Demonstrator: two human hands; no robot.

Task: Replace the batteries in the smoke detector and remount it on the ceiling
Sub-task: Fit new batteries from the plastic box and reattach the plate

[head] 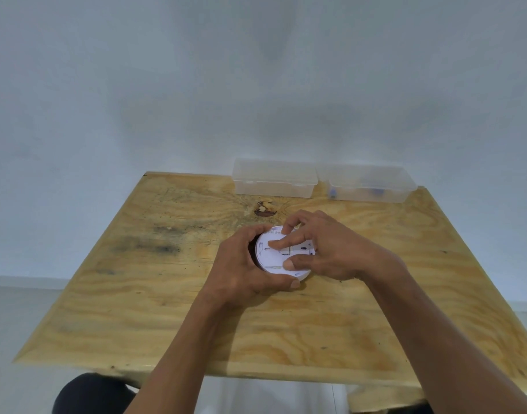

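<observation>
Pinching the smoke detector (272, 258) by its rim, my left hand (244, 273) wraps the near-left edge, thumb curled under the front, clamped firmly on the white disc. My right hand (331, 249) sits over the back face, index finger and thumb pressing down on the moulded panel near the middle, not closed around anything. The detector lies back-side up, on or just above the plywood table (166, 309), near its centre. My guess is I'm working the battery cover, so the trick is steady counter-pressure: left hand stops the disc from turning while the right fingertips push the catch along its slot rather than prying upward. I can't tell whether the cover is latched. Two clear plastic boxes (274, 179) wait at the far edge, the right one (373, 185) holding small bluish items, too blurred to name.
</observation>
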